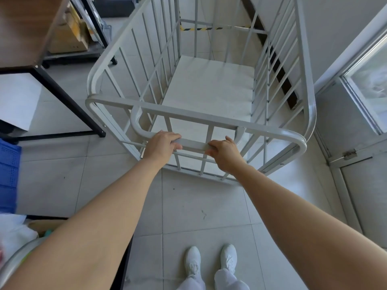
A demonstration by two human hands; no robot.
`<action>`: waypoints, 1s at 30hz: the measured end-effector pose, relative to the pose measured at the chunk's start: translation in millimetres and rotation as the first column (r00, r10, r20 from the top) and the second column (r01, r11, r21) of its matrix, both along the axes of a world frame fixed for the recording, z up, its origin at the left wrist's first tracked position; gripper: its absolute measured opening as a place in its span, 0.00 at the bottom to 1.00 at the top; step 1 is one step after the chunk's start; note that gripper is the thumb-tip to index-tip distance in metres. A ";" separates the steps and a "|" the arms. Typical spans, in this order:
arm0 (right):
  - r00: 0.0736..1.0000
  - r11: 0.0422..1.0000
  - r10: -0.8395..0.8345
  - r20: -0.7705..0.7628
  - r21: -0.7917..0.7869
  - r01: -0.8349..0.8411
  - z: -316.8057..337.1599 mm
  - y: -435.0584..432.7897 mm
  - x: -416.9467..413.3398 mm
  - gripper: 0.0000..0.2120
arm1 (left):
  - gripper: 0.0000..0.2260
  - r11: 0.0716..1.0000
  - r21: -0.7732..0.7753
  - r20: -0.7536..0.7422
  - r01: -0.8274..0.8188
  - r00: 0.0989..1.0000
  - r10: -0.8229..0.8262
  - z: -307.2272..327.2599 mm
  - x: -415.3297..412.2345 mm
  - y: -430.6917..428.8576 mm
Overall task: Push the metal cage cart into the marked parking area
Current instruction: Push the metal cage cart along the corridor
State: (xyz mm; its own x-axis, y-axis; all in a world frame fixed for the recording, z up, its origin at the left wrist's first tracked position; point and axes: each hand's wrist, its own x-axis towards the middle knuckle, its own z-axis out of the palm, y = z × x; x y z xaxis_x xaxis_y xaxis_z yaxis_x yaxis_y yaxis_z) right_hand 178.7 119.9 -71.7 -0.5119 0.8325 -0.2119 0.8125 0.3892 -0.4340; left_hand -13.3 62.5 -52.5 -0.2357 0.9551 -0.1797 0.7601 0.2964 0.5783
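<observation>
Now both hands are wrapped on the handle bar (193, 144), left hand (161, 144) and right hand (225, 154) level; the metal cage cart (209, 84) runs long straight ahead, toward striped floor tape (209, 28) at its far end.

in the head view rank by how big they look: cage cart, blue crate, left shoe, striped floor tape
1. cage cart
2. blue crate, partly cut off by the edge
3. left shoe
4. striped floor tape, far away, so true size is unsure

No legible text, labels, brands or numbers anywhere, only yellow-black hazard tape (204, 28) on floor
</observation>
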 end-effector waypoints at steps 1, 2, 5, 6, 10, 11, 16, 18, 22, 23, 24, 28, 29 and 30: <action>1.000 1.000 -0.002 -0.007 0.002 0.002 0.1 3.6 0.0 0.12 | 0.14 1.000 -0.002 0.004 0.002 1.000 -0.002 -1.6 -1.2 4.8; 1.000 1.000 -0.004 -0.011 0.002 0.004 0.2 7.8 0.4 0.13 | 0.14 1.000 -0.002 0.005 0.003 1.000 -0.003 -2.6 -2.1 9.6; 0.999 1.000 0.022 -0.024 -0.009 -0.022 2.0 23.5 2.0 0.13 | 0.14 1.000 -0.005 0.007 -0.002 1.000 0.002 -3.7 -5.1 25.1; 0.999 0.999 0.027 -0.033 -0.020 -0.028 2.6 29.4 1.9 0.14 | 0.14 1.000 -0.007 0.010 -0.005 1.000 0.005 -3.6 -5.6 30.5; 0.998 0.998 0.022 -0.057 -0.050 -0.025 1.0 55.8 1.2 0.14 | 0.15 0.999 -0.032 0.027 -0.032 0.999 0.033 -4.5 -8.2 54.8; 0.998 0.998 0.019 -0.061 -0.054 -0.023 1.7 62.2 0.6 0.14 | 0.15 0.999 -0.035 0.028 -0.037 0.999 0.038 -5.7 -9.2 61.7; 0.962 0.969 -0.176 -0.207 -0.208 0.132 5.3 100.5 3.6 0.14 | 0.15 0.997 -0.045 0.037 -0.061 0.997 0.063 -4.4 -10.4 99.2; 0.918 0.945 -0.308 -0.249 -0.195 0.264 9.0 120.5 12.1 0.17 | 0.15 0.995 -0.059 0.042 -0.075 0.996 0.077 -3.1 -10.1 115.8; 0.947 0.952 -0.294 -0.129 0.051 0.303 11.7 164.4 41.9 0.23 | 0.16 0.993 -0.078 0.064 -0.094 0.993 0.099 -0.4 -9.4 149.5; 0.951 0.951 -0.299 -0.081 0.054 0.304 11.5 175.9 49.0 0.27 | 0.16 0.992 -0.077 0.072 -0.103 0.991 0.109 -0.6 -9.1 157.8; 0.950 0.949 -0.311 -0.029 0.046 0.312 10.7 187.7 55.1 0.31 | 0.16 0.991 -0.076 0.075 -0.111 0.990 0.117 -0.6 -8.6 166.3; 0.960 0.963 -0.268 0.083 0.010 0.268 4.0 234.1 70.1 0.41 | 0.16 0.987 -0.058 0.087 -0.148 0.984 0.152 -0.1 -6.4 200.0; 0.965 0.969 -0.246 0.087 0.008 0.246 4.3 245.4 71.5 0.41 | 0.16 0.986 -0.057 0.087 -0.157 0.983 0.161 0.1 -5.7 208.2; 0.970 0.974 -0.225 0.092 0.012 0.225 4.6 256.4 72.1 0.40 | 0.17 0.985 -0.058 0.084 -0.164 0.982 0.168 0.2 -4.8 216.4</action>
